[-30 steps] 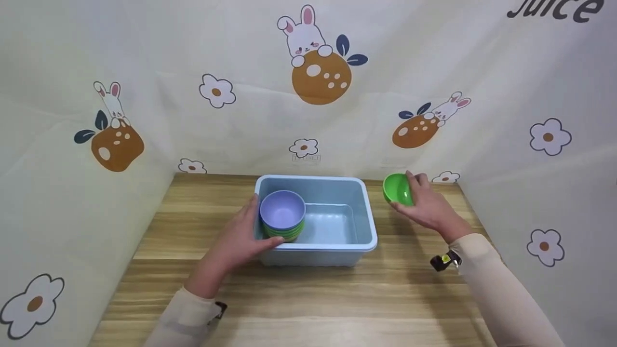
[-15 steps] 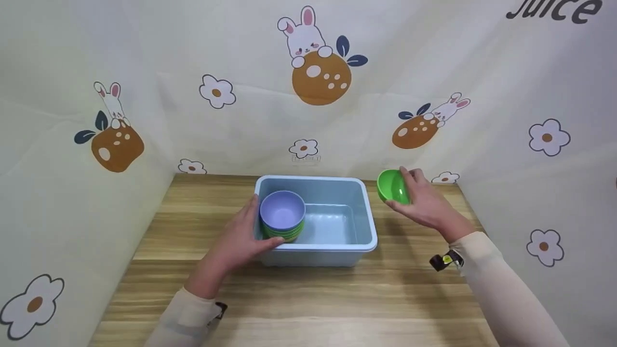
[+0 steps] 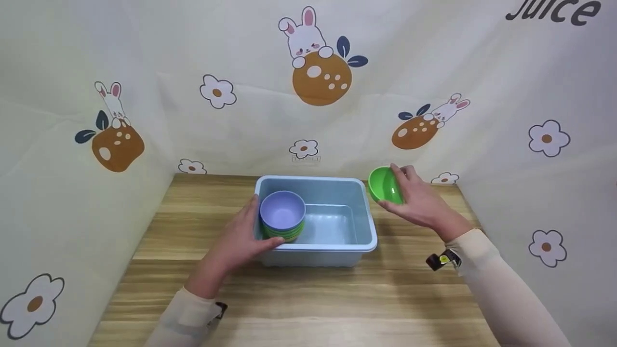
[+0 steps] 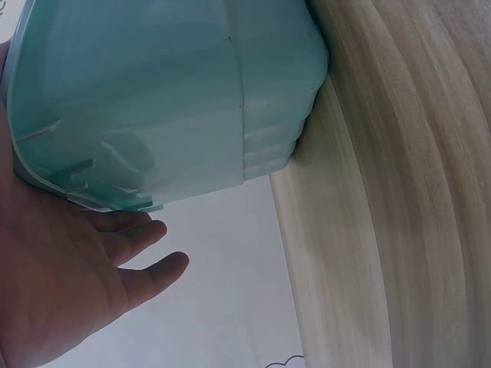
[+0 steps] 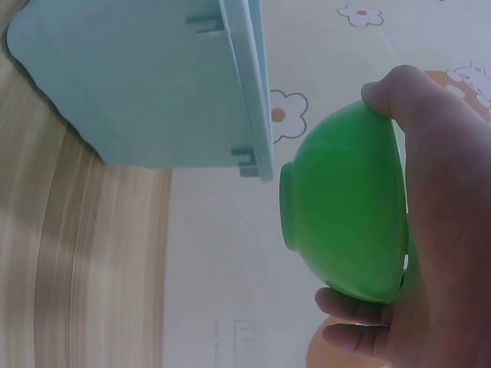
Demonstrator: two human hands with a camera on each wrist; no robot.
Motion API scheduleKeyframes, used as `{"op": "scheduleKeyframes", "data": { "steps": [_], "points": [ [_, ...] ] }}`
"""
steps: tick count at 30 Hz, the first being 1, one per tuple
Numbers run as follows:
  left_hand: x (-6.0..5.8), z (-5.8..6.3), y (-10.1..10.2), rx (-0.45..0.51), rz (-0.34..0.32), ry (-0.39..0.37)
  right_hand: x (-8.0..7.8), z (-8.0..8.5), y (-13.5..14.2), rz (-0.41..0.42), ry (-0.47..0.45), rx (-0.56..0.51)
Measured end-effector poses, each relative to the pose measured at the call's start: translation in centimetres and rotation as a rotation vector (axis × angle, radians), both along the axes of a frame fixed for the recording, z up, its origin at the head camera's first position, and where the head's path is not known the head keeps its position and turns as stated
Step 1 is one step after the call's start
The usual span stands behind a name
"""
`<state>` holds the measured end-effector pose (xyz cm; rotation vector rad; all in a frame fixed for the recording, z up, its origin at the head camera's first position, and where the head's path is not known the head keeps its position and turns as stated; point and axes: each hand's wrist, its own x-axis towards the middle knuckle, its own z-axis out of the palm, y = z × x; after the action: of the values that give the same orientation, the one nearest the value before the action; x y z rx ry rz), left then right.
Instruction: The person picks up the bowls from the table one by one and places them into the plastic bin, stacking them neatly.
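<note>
A light blue plastic bin [image 3: 313, 257] stands at the back middle of the table. Inside it, at the left, is a stack of several green bowls [image 3: 294, 234] topped by a purple bowl [image 3: 283, 210]. My left hand [image 3: 236, 238] rests against the bin's left side, its thumb across the front left rim. In the left wrist view its visible fingers [image 4: 157, 280] stretch out loosely below the rim. My right hand [image 3: 419, 200] holds a green bowl [image 3: 384, 185], tilted, off the table near the bin's right rim. Its thumb and fingers grip opposite sides of that bowl.
The wood-grain table [image 3: 337, 308] extends in front of the bin and to both sides. A pale cloth [image 3: 250, 130] printed with rabbits, fruit and flowers stands behind it and along both sides.
My right hand has moved left with the green bowl, from the bin's right side to close by its right rim. My left hand and the bin have stayed in place.
</note>
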<state>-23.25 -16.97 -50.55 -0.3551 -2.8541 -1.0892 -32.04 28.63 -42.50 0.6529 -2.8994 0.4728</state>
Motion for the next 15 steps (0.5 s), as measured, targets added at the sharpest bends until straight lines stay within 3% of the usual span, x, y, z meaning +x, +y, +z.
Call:
{"op": "scheduleKeyframes", "data": {
  "steps": [15],
  "points": [
    [0.0, 0.2, 0.1, 0.021, -0.007, 0.003, 0.3, 1.0, -3.0, 0.085, -0.021, -0.025]
  ]
}}
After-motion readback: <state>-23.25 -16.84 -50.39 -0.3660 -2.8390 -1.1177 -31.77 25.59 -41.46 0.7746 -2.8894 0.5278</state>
